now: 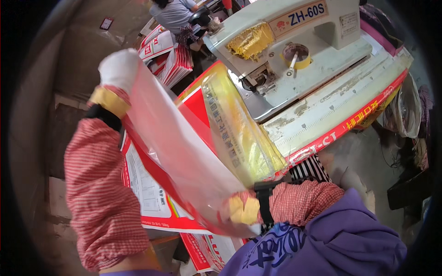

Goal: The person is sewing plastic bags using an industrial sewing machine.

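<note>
A long translucent plastic film bag (179, 138) stretches slantwise between my hands, over a red and white printed sack (152, 193). My left hand (119, 69), in a white glove with yellow tape at the wrist, is raised at the upper left and closed on the film's far end. At the film's near end is my right hand (237, 209), close to my body; the film and blur hide its fingers. Just beyond the film, a stack of yellow and red glossy printed sacks (239, 133) lies against the sewing machine's bed.
A pale industrial sewing machine (285, 55) stands at the far right, with a tape roll (296, 55) on its bed. The worktable edge (336, 138) has red trim. Folded printed sacks (177, 66) are piled beyond my left hand. Another person (175, 16) sits at the back.
</note>
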`<action>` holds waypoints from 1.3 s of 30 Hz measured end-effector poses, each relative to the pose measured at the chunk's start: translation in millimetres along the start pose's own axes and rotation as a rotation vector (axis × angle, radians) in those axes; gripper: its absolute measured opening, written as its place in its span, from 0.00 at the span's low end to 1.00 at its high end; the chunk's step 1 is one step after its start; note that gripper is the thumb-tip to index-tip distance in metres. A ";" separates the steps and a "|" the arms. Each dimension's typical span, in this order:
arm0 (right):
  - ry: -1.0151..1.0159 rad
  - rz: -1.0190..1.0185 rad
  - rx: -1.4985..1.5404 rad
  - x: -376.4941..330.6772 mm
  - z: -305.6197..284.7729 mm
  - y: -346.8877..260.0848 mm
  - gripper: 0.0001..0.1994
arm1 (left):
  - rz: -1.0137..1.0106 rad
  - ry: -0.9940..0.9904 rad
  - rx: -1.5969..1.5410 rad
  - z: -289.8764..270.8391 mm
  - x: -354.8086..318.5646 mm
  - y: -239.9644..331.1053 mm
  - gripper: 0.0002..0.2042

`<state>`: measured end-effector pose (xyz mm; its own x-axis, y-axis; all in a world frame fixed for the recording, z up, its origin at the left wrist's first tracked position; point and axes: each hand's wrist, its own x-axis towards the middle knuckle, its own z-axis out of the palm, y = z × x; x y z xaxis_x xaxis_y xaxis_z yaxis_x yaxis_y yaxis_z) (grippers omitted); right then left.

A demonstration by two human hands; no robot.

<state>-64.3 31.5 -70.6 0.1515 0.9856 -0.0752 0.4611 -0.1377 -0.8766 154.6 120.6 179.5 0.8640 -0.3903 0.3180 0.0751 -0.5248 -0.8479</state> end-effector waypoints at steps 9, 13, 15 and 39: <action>0.050 0.126 -0.189 -107.8 11.3 5.9 0.13 | 0.056 -0.134 -0.050 -65.5 22.8 22.1 0.14; 0.184 0.477 -0.345 -173.1 -5.1 16.7 0.12 | 0.118 -0.086 -0.053 -65.4 12.7 24.0 0.12; 0.138 0.633 -0.396 -216.0 -13.1 18.7 0.13 | 0.132 -0.078 -0.049 -62.9 13.2 22.2 0.12; 0.755 0.481 0.661 -151.2 -49.2 35.0 0.20 | 0.196 -0.082 -0.125 -63.7 24.4 39.6 0.11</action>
<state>-28.0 -127.2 -66.5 0.7861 0.4999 -0.3635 -0.3111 -0.1883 -0.9315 146.9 42.1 180.7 0.8939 -0.4337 0.1130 -0.1554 -0.5363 -0.8296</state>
